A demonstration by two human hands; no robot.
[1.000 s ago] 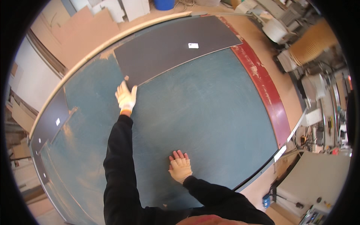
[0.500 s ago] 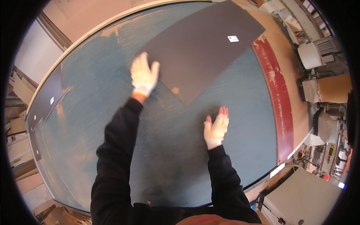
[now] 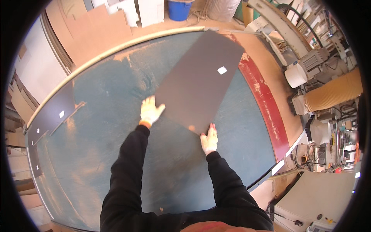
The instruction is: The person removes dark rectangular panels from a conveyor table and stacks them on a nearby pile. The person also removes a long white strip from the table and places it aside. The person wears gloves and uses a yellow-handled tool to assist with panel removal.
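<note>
worktop: i see a big blue-green worktop (image 3: 116,162) filling most of my view, dusted with pale sawdust, with a red strip (image 3: 266,112) along its right edge and a light rim along the far edge.
board: a long dark grey board (image 3: 201,81) lies flat on the worktop, running from its near corner up and away to the right; it sits in the middle-right part of the worktop, its far end close to the red strip.
dark strips: thinner dark strips (image 3: 50,116) lie at the far left edge of the worktop, well apart from the board.
hose: a fat tan ribbed hose (image 3: 334,94) sits among machines off to the right, beyond the worktop.
left hand: my left hand (image 3: 150,111), in a white glove, lies open with fingers spread, pressed flat at the board's near left edge.
right hand: my right hand (image 3: 209,140), also gloved, lies open and flat at the board's near corner, fingertips touching it. neither hand is closed around anything.
label: a small white label (image 3: 222,70) is stuck on the board toward its far end.
</note>
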